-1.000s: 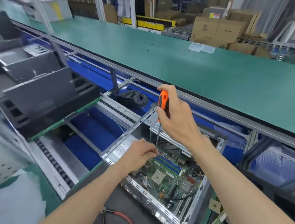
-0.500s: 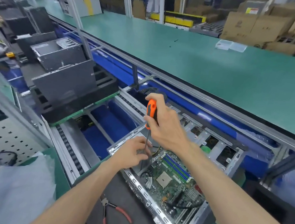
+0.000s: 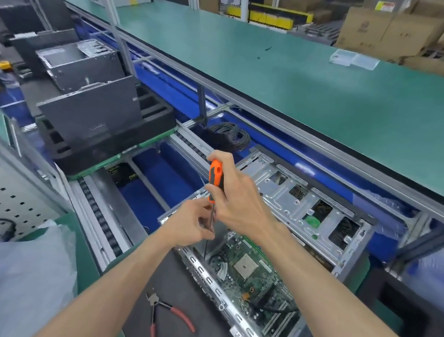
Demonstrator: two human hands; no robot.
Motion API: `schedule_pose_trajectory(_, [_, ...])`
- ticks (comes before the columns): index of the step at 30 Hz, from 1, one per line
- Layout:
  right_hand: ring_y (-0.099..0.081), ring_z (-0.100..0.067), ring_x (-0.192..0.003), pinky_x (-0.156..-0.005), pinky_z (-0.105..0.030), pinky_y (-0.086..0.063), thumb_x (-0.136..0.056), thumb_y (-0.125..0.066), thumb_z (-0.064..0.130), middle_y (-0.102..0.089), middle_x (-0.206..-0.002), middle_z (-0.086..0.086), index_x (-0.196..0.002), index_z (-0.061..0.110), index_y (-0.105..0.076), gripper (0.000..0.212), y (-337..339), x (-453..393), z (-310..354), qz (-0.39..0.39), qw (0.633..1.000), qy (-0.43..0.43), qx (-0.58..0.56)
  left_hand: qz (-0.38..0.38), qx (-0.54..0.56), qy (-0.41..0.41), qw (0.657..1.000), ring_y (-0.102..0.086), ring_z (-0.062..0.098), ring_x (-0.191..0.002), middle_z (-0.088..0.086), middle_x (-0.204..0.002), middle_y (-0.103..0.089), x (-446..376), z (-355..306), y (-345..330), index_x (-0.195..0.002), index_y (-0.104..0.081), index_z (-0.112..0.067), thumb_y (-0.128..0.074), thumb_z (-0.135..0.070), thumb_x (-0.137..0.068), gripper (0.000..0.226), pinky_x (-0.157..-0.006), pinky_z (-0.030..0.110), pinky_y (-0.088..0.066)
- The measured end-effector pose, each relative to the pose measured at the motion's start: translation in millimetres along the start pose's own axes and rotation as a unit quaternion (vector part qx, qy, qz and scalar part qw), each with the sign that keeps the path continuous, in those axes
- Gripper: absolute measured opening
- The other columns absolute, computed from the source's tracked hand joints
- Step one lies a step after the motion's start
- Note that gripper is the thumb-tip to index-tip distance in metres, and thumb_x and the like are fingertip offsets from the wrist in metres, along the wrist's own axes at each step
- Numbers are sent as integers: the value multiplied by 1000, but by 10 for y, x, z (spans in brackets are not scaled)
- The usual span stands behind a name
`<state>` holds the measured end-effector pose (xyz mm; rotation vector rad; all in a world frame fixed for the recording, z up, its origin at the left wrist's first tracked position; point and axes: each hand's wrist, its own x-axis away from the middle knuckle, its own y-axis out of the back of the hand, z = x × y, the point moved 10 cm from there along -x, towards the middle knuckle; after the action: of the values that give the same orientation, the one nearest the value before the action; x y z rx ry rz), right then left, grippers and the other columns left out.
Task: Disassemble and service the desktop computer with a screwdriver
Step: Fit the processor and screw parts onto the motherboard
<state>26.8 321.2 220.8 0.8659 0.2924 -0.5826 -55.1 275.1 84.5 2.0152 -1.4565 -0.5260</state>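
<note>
Right hand: the right hand is wrapped round the orange-and-black handle of the screwdriver, thumb on top, and holds it close to upright.
Left hand: the left hand has its fingertips pinched on the bare metal shaft partway down, steadying it.
Screwdriver tip: it reaches down inside the near-left corner of the open computer case, at the edge of the motherboard; whether it sits in a screw head is too small to tell.
What changed: over the last second both hands kept this same two-handed grip. The view swung, so the case now shows more fully, and the shaft now reads lower and closer to the board's corner than a second ago.
Meaning for the task: I judge this as seating the tip on a motherboard mounting screw, with turning only about to start or just under way; the board is still in the case.
Case position: it lies open on a dark mat on the worktop, against the conveyor rails.
Nearby tool: red-handled cutters lie on the mat near the left forearm, untouched.
Risk: a slipping tip could scratch the board.
</note>
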Motion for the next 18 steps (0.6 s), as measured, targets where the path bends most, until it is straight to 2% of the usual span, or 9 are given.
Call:
schedule_pose_trajectory(2, [-46, 8, -66, -57, -12, -32, -93, -62, 12, -44, -79, 40, -128, 27, -34, 47, -33, -16, -8, 4, 1000, 3, -2, 3, 9, 6, 1000, -61, 24, -63, 0, -80, -65, 14, -9, 10, -73, -65, 5, -79, -12, -61, 25, -58, 36, -52])
schedule_pose_trajectory(3, [-46, 7, -65, -56, -12, -32, -93, -62, 13, -44, -78, 38, -128, 28, -34, 48, -40, -24, -14, 4, 1000, 3, -2, 4, 12, 7, 1000, -62, 29, -65, 2, -79, -66, 21, -17, 13, -74, -65, 6, -78, -12, -61, 26, -60, 40, -53])
schedule_pose_trajectory(6, [-47, 6, -65, -54, -13, -32, -92, -64, 14, -38, -71, 26, -129, 29, -34, 50, -40, -30, -3, -1, 1000, 5, 8, 0, 24, 16, 1000, -60, 35, -66, 2, -79, -65, 36, -14, 19, -73, -62, 9, -77, -10, -61, 27, -61, 47, -52])
schedule_pose_trajectory(9, [-48, 6, -67, -53, -16, -31, -91, -65, 14, -38, -73, 25, -128, 30, -34, 51, -43, -28, 25, -1, 1000, 8, 15, 4, 31, 35, 999, -62, 38, -67, 5, -75, -67, 44, 29, 15, -77, -64, 2, -78, -9, -62, 24, -61, 48, -53])
schedule_pose_trajectory(13, [-46, 0, -61, -51, -18, -26, -92, -64, 15, -37, -72, 23, -129, 30, -33, 50, -44, -18, 30, 1, 1000, 9, 18, 9, 41, 47, 998, -63, 40, -65, 11, -66, -68, 60, 27, 17, -79, -62, -20, -80, -8, -64, 27, -61, 49, -52])
schedule_pose_trajectory(18, [-48, 0, -64, -53, -16, -30, -92, -66, 21, -38, -73, 21, -127, 27, -35, 47, -28, -19, 114, 9, 1000, 21, 16, 16, 25, 43, 999, -67, 27, -61, 2, -65, -70, 59, 30, 9, -84, -62, -16, -77, -6, -62, 29, -61, 47, -56])
